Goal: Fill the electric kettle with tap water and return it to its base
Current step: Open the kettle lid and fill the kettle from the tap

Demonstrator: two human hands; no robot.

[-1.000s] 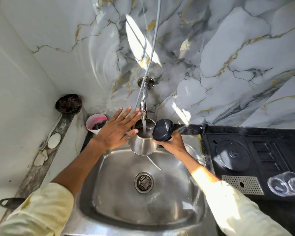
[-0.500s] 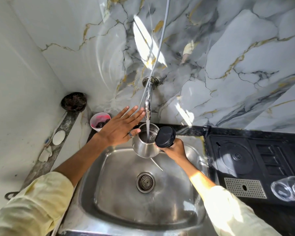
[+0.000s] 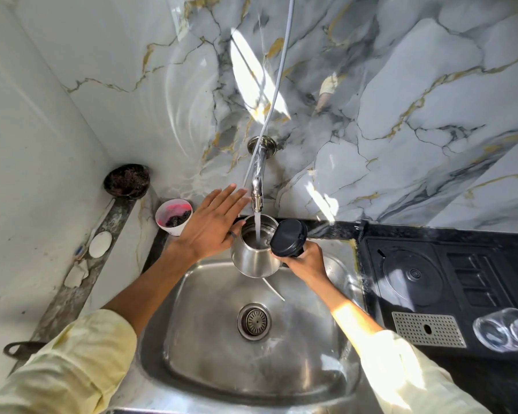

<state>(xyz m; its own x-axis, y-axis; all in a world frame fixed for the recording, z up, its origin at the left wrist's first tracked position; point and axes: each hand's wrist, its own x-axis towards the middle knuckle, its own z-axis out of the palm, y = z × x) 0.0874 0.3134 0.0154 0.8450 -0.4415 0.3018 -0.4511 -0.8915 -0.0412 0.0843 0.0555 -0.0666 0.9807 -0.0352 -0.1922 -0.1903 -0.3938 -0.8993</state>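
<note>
A steel electric kettle (image 3: 253, 261) hangs over the sink (image 3: 296, 354) under the wall tap (image 3: 258, 180), its black lid (image 3: 288, 238) flipped open to the right. Water streams from the tap into the kettle's mouth. My right hand (image 3: 304, 259) grips the kettle's handle on its right side. My left hand (image 3: 211, 225) hovers flat just left of the kettle and tap, fingers spread, holding nothing. The black kettle base (image 3: 410, 273) lies on the counter to the right of the sink.
A pink-stained white cup (image 3: 174, 216) and a dark bowl (image 3: 126, 180) stand at the back left. Soap pieces (image 3: 100, 244) lie on the left ledge. Two clear glasses (image 3: 506, 331) sit at the right edge. A grey hose (image 3: 277, 85) hangs down the marble wall.
The camera view has shifted slightly. My left hand has edged closer to the tap. The kettle stays under the running water.
</note>
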